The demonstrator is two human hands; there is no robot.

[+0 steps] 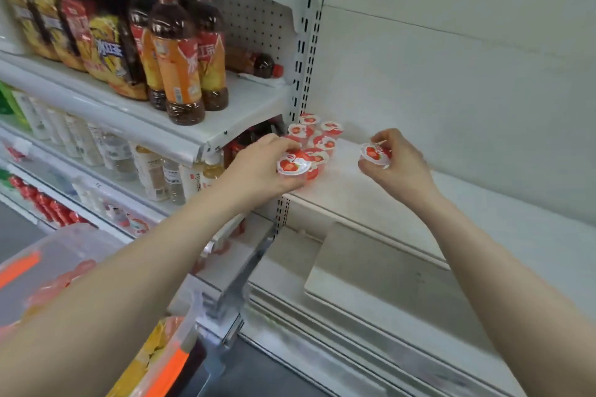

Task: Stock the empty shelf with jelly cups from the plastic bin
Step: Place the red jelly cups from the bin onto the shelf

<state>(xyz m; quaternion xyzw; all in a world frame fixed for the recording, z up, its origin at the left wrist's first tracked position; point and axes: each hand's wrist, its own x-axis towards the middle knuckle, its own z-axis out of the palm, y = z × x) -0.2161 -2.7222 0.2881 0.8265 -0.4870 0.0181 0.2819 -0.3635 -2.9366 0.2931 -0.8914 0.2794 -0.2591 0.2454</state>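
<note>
My left hand [258, 167] grips a strawberry jelly cup [293, 166] at the front of a cluster of several jelly cups [317, 135] standing at the left end of the white shelf [483, 216]. My right hand [400, 164] pinches a second jelly cup [374, 154] just above the bare shelf, to the right of the cluster. At the lower left is the clear plastic bin [58, 255] with orange latches, partly hidden by my left forearm; pink and yellow cups show inside.
A perforated upright post [304, 51] divides the shelf from the left bay, which holds iced tea bottles [180, 64] above and pale drink bottles [151, 171] below. A lower white shelf [371, 284] juts out beneath. The wall [451, 58] backs the shelf.
</note>
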